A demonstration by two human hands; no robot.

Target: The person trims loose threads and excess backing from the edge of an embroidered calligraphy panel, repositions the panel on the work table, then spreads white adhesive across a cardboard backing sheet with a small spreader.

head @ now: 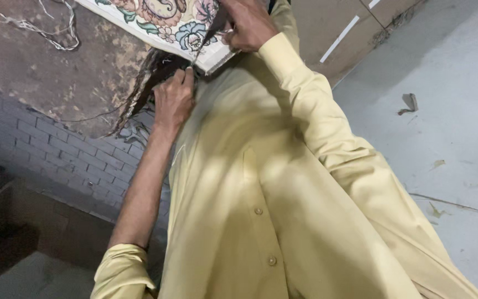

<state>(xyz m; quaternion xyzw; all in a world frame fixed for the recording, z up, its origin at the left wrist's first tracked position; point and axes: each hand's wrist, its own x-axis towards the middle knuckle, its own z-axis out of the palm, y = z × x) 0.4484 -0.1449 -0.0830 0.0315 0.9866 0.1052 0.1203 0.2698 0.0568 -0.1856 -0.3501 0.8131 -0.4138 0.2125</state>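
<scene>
Head view: we look down our own front, over a pale yellow shirt [266, 188] with its buttons running down the middle. Our right hand [247, 25] is up near the top edge, fingers curled shut around a dark strap-like tool or strip [215, 25] that lies against the rug edge [195, 39]. The rug is cream with blue and pink floral pattern, and it hangs across the top of the view, its corner just above our chest. Our left hand [173, 99] sits just below that corner, sleeve rolled to the elbow, fingers bent closed and pinching a bundle of dark threads [139, 94] that trail down and to the left from the rug's underside. We cannot tell how tightly the thumb presses, since the knuckles hide it. The two hands are near each other, the rug edge between them.

Left of the hands is a stained, peeling wall [45, 77] with a loose white string [51, 30] hanging on it, and painted brick below. To the right lies a grey floor [449, 111] scattered with small scraps [409, 103].
</scene>
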